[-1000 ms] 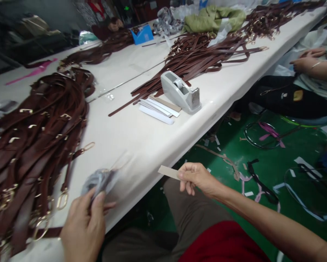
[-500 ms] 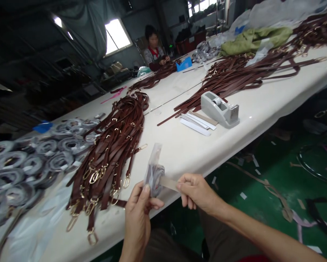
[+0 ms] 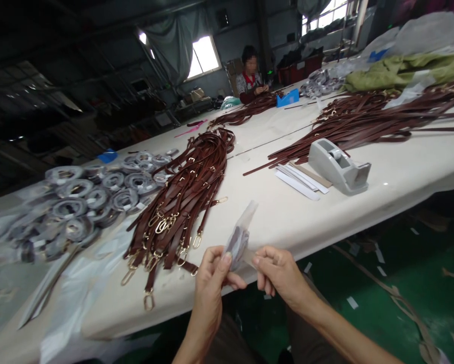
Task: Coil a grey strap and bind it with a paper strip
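Between the thumb and fingers of my left hand (image 3: 217,278) is a small plastic-wrapped coil (image 3: 238,246). A clear flap of its wrapping stands up above the coil. My right hand (image 3: 278,270), closed in a pinch, grips the end of a flat beige strip (image 3: 250,258) that reaches to the coil's right side. Whether the strip is stuck to the coil, I cannot tell. Both hands are at the table's front edge. To their left lies a pile of brown straps (image 3: 181,202) with gold-coloured clasps and buckles.
A grey tape dispenser (image 3: 338,167) stands by white paper strips (image 3: 297,182). Plastic-wrapped coils (image 3: 73,210) crowd the table's left side. More brown straps (image 3: 348,126) and a green cloth (image 3: 404,73) lie at the right. A person (image 3: 249,83) sits across the table (image 3: 275,222).
The view has swung left, so the table's contents appear farther right. My right hand is slightly closer to the coil, and less of the beige strip shows between them.
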`<state>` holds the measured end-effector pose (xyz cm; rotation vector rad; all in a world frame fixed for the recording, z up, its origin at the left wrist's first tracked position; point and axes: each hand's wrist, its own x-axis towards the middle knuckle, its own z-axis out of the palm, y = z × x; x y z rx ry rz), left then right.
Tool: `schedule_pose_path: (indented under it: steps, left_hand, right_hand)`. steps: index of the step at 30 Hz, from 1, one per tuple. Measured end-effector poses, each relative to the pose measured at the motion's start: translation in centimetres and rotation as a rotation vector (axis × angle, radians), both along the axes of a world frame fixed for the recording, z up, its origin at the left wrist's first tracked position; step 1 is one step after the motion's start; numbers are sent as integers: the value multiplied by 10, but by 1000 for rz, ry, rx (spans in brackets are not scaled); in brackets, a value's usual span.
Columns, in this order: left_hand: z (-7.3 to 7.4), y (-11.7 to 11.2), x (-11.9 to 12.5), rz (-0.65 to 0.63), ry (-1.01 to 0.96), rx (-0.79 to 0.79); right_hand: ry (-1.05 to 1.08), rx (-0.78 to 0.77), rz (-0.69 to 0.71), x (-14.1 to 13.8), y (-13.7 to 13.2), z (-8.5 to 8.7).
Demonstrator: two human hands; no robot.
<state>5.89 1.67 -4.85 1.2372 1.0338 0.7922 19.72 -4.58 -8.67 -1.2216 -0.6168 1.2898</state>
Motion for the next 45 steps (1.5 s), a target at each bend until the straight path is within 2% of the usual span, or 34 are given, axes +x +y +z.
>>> schedule_pose_path:
  steps: [4, 8, 10, 13, 16, 18, 20, 22, 27, 30, 33, 36, 39, 42, 45]
  left_hand:
    - [-5, -9, 8, -118, 17, -19]
    - [-7, -10, 15, -110, -6, -89]
    - [-8, -7, 14, -163, 3, -138]
    - [-7, -2, 10, -268, 28, -146]
    - [-1, 0, 7, -302, -1, -142]
    - [4, -1, 7, -299, -32, -150]
    - [8, -2, 7, -291, -52, -165]
    - [11, -3, 7, -294, -67, -187]
    - [11, -4, 5, -340, 45, -121]
    - [9, -5, 5, -365, 131, -42]
    - [8, -7, 5, -375, 199, 37]
    - [10, -10, 5, -397, 280, 101]
    - [8, -11, 4, -446, 292, 59]
    - [1, -13, 1, -486, 260, -57]
    - [-6, -14, 0, -483, 252, -94]
  right_hand:
    - [168, 58, -61, -6, 6, -2]
    - [347, 132, -117, -5, 5, -8]
    - [269, 112, -108, -1, 3, -9]
    - [101, 83, -19, 4, -3, -6]
    - [42, 149, 47, 4, -15, -8]
    - [-16, 232, 11, 3, -23, -15]
    - [-170, 332, -59, 4, -28, -21]
    - [-427, 483, -105, 11, -28, -22]
    - [-1096, 932, -76, 41, -17, 2]
    - [-1391, 1050, -103, 53, -15, 17]
    - [-1523, 1093, -127, 58, -14, 24]
    - [-1479, 1036, 15, 57, -11, 25]
    - [-1271, 906, 185, 56, -8, 24]
    - [-1072, 803, 240, 55, -9, 22]
    - [-1050, 788, 288, 54, -13, 21]
